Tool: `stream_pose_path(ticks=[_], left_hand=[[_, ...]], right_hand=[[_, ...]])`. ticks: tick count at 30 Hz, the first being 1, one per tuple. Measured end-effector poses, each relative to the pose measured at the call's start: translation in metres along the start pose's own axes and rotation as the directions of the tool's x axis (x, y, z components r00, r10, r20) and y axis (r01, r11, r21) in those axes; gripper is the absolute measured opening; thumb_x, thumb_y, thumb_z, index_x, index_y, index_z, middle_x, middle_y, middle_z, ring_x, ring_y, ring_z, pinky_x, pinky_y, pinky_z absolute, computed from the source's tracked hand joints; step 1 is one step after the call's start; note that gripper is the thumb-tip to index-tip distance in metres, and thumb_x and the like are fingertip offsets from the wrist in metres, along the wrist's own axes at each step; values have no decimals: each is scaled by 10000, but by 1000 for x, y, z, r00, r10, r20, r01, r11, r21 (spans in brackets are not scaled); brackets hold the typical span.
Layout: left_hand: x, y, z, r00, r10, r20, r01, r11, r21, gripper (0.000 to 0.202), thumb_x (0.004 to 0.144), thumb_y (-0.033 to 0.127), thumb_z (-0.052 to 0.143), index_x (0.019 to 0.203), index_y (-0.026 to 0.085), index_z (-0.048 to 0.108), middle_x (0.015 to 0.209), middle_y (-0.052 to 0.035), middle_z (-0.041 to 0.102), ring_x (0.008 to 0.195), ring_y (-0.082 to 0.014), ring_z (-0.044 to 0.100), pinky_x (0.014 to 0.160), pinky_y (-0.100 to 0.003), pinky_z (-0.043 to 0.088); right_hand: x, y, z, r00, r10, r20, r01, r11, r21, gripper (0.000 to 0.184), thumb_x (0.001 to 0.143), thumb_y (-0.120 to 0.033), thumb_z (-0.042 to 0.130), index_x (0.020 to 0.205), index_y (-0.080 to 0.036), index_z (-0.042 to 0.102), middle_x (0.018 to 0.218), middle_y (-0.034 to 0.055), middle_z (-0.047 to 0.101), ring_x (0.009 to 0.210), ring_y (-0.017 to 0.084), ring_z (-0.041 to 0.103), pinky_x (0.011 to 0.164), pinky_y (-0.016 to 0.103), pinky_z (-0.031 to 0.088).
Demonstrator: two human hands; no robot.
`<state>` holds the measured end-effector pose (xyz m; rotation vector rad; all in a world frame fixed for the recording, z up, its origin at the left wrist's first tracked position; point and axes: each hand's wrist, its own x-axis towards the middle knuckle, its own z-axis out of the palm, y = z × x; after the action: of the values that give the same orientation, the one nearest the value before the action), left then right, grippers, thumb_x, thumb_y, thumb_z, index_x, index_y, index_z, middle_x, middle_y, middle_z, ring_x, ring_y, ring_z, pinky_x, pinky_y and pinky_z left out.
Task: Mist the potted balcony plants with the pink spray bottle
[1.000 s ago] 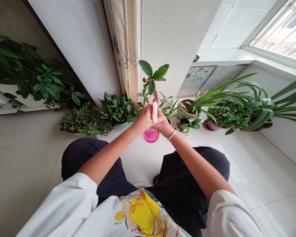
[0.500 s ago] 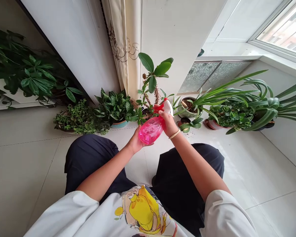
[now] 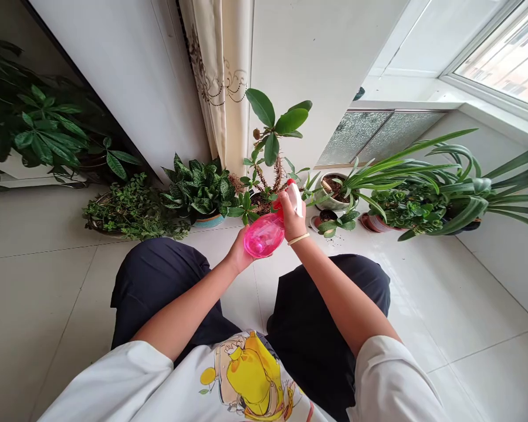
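Note:
A pink see-through spray bottle [image 3: 264, 235] with a white and red trigger head is tilted, its head pointing up and right toward the plants. My right hand [image 3: 291, 214] is wrapped round the neck and trigger head. Under the bottle's body sits my left hand [image 3: 239, 254], cupping it from below. Just beyond the nozzle stands a tall plant with big oval leaves [image 3: 273, 126] in a dark pot. I am crouched on the tiled floor, with my knees in dark trousers beneath my arms.
Potted plants line the wall: a small-leaved plant [image 3: 129, 208], a patterned-leaf plant [image 3: 198, 187], a white pot [image 3: 332, 190], a succulent [image 3: 402, 208], long strap-leaved plants [image 3: 462, 181]. A curtain [image 3: 217, 82] hangs behind. A window [image 3: 506, 58] is at the upper right.
The bottle went from upright, with both hands at its top, to tilted. My left hand dropped to support the body while my right hand kept the head. The view shifted slightly.

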<state>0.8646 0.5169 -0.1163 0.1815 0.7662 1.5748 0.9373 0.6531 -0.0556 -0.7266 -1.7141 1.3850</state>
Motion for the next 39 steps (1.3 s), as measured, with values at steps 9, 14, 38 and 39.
stream_pose_path(ticks=[9, 14, 38, 39], left_hand=[[-12, 5, 18, 986, 139, 97, -144, 988, 48, 617, 902, 616, 541, 1373, 219, 592, 1346, -119, 657, 1230, -327, 616, 959, -454, 542], [-17, 13, 17, 954, 186, 236, -205, 977, 61, 620, 911, 611, 560, 1393, 223, 587, 1444, -111, 586, 1345, -297, 531, 1058, -413, 480], [-24, 8, 14, 968, 84, 235, -94, 995, 30, 608, 908, 621, 554, 1386, 246, 591, 1457, -122, 570, 1315, -301, 553, 1013, -432, 502], [-25, 9, 16, 966, 101, 237, -110, 994, 27, 606, 905, 613, 564, 1393, 254, 583, 1460, -116, 567, 1314, -301, 554, 1010, -431, 503]], right_hand=[[-8, -39, -9, 979, -159, 131, 156, 987, 34, 502, 833, -727, 566, 973, -250, 639, 874, 53, 619, 902, 243, 603, 842, 435, 522], [-2, -39, -9, 986, -125, 108, 115, 989, 97, 533, 824, -739, 560, 1039, -260, 650, 834, 49, 615, 869, 239, 614, 851, 453, 535], [5, -44, -10, 982, -101, 161, 72, 982, 176, 442, 809, -636, 647, 1007, -245, 595, 844, 22, 637, 805, 184, 609, 810, 372, 540], [5, -46, -10, 975, -142, 174, 112, 979, 172, 424, 817, -625, 651, 996, -244, 600, 889, 26, 650, 844, 184, 617, 832, 364, 537]])
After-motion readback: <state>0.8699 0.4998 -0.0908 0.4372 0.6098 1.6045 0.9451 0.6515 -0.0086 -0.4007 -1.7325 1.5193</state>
